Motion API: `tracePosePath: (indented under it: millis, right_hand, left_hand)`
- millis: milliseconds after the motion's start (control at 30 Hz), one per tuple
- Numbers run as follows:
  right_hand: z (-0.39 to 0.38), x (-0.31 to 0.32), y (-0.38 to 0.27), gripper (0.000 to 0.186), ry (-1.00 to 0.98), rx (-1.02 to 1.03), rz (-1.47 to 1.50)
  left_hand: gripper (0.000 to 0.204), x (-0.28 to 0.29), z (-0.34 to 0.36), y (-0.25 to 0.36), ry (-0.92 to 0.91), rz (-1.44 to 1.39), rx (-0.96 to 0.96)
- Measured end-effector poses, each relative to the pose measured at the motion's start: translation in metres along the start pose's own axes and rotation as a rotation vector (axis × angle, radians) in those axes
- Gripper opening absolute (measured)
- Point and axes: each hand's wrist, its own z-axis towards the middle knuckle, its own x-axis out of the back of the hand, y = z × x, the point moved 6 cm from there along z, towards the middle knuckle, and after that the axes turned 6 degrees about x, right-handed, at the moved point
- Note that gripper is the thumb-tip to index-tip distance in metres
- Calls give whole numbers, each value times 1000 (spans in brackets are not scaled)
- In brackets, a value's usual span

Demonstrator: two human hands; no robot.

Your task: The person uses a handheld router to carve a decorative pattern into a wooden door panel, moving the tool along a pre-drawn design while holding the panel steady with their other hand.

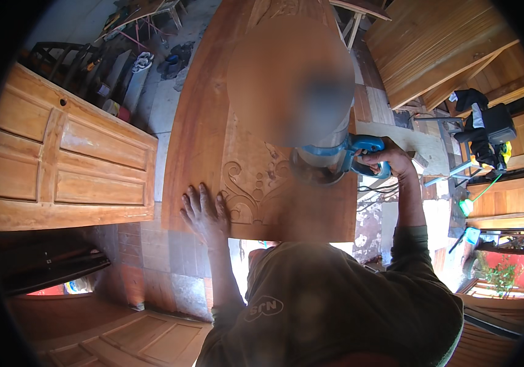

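Observation:
A long reddish-brown wooden door panel (196, 147) lies flat in front of me, with scrolls and leaves carved (243, 194) into its near end. My left hand (205, 214) rests on its near left part, palm down and fingers spread, beside the carving. At the right edge, my right hand (392, 159) is closed around the loop handle of a blue power tool (367, 147) that looks like a router. Its rounded base is over the panel; a blurred patch hides most of its body and the wood beyond.
A panelled wooden door (97, 156) stands close on the left. More wooden boards (439, 43) lean at the far right. A metal stand holds dark clothes and a black case (498, 122) on the right. Dark cords (375, 189) hang below the tool. Another panelled door (145, 336) is at lower left.

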Motion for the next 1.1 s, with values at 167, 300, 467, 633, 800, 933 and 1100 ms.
tracePosePath:
  millis: [167, 300, 467, 633, 800, 933, 1100]
  right_hand:
    - [4, 0, 3, 42, -1, -18, 24]
    - [3, 2, 1, 42, 13, -18, 37]
    - [4, 6, 6, 42, 4, -58, -3]
    - [5, 14, 15, 51, 16, -127, -79]
    - [7, 10, 11, 48, 26, -57, -94]
    - [4, 12, 9, 53, 85, -150, -122]
    - [2, 5, 0, 58, 166, -93, -152]
  left_hand:
    - [56, -7, 44, 34, -75, -559, 47]
    - [55, -16, 73, 144, -454, -951, 86]
    - [47, -67, 78, 208, -794, -1224, 235]
    - [40, -97, 79, 215, -895, -1328, 297]
    - [41, -99, 76, 218, -754, -1489, 319]
    - [39, -94, 78, 218, -736, -1510, 363]
    - [36, -92, 87, 219, -709, -1400, 224]
